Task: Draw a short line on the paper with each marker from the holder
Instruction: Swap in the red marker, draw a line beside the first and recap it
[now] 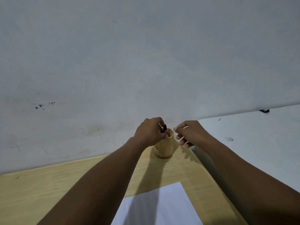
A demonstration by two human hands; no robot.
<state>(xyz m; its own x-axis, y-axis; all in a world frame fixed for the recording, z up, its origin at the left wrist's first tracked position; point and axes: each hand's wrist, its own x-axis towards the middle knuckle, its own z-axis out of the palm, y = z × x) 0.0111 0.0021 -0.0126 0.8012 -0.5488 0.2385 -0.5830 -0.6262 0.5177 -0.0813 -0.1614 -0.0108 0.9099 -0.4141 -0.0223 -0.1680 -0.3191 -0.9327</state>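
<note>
My left hand [150, 131] was curled over the mouth of the wooden holder [164, 146], which stood at the far edge of the table [48, 192], against the wall. Its fingers were closed around the markers [164, 128]; I could see a black cap, a bit of red and a hint of purple beside it, though how many I gripped I cannot tell. My right hand [189, 133] hovered just right of the holder, fingers loosely spread and holding nothing. The paper [162, 207] lay near me, well apart from the holder. I judged the markers light, stiff and smooth-barrelled, so a pinch on the upper barrel just under the cap seemed best, and the holder light enough to tip unless I steadied it
</note>
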